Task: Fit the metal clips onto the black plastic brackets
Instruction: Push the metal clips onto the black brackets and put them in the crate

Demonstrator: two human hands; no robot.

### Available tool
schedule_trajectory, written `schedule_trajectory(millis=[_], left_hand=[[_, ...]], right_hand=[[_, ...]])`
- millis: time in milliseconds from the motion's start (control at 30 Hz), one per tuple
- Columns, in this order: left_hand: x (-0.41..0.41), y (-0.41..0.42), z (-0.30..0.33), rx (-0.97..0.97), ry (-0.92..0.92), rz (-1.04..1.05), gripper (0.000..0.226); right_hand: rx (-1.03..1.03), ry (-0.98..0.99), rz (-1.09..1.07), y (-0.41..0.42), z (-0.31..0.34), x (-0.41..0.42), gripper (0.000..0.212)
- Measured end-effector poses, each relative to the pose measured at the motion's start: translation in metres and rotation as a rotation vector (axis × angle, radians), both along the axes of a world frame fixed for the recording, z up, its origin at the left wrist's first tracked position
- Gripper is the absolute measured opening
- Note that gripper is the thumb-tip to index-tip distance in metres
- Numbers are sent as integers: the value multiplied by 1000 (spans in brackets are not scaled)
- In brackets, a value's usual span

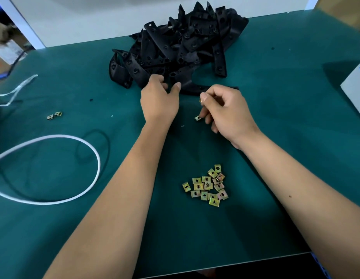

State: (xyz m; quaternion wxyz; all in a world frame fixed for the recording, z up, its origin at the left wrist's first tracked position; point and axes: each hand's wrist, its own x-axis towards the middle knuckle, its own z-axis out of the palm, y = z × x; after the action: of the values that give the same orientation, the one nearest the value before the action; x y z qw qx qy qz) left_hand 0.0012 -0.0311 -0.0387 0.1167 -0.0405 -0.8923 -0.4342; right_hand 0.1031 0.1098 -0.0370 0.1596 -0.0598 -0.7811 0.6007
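Left hand: my left hand (158, 99) reaches to the near edge of the heap of black plastic brackets (179, 47), fingers curled onto a bracket there, thumb out toward the curved black bracket lying flat (197, 88). Looks like a grip; partly hidden, so not certain.
Right hand: my right hand (225, 111) is narrow, thumb & forefinger pinching a small brass-coloured metal clip (200, 100). A 2nd clip (197, 118) shows at the lower fingertips; can't tell if held or lying on the mat.
Clips: loose pile of square yellow-zinc metal clips (207, 186) on the mat near me, between my forearms. Two stray clips (54, 115) well off to the left.
Progress: I judge it early. No bracket visibly carries a clip, though the heap is too dark to rule it out. Approx. the whole pile of clips & the heap are left to do.
Surface: dark green bench mat (275, 137). A white cable loop (74, 168) lies at left, a white strap (20, 85) beyond it.
Room: white wall panel behind the heap; a pale box at the right edge; blurred cartons far left.
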Motion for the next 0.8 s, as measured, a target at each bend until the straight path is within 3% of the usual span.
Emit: schedule_trajectory(millis=[133, 333, 467, 533, 600, 700, 800], left_hand=[[-10, 23, 8, 5, -29, -4, 35], [-13, 20, 35, 511, 214, 30, 7], [-18, -16, 56, 779, 303, 118, 17], [-13, -32, 57, 1040, 169, 4, 23], [1, -43, 50, 1247, -91, -157, 19], [21, -51, 30, 1053, -419, -314, 25], [35, -53, 20, 878, -466, -528, 24]], right_hand=[[-32, 67, -10, 2, -3, -1, 14], [-107, 81, 57, 6, -2, 0, 25], [-84, 98, 73, 4, -2, 1, 19], [-51, 102, 83, 3, -2, 2, 17], [-10, 115, 92, 3, -1, 3, 16], [-5, 117, 100, 3, -1, 4, 20], [-26, 114, 92, 3, -1, 4, 18]])
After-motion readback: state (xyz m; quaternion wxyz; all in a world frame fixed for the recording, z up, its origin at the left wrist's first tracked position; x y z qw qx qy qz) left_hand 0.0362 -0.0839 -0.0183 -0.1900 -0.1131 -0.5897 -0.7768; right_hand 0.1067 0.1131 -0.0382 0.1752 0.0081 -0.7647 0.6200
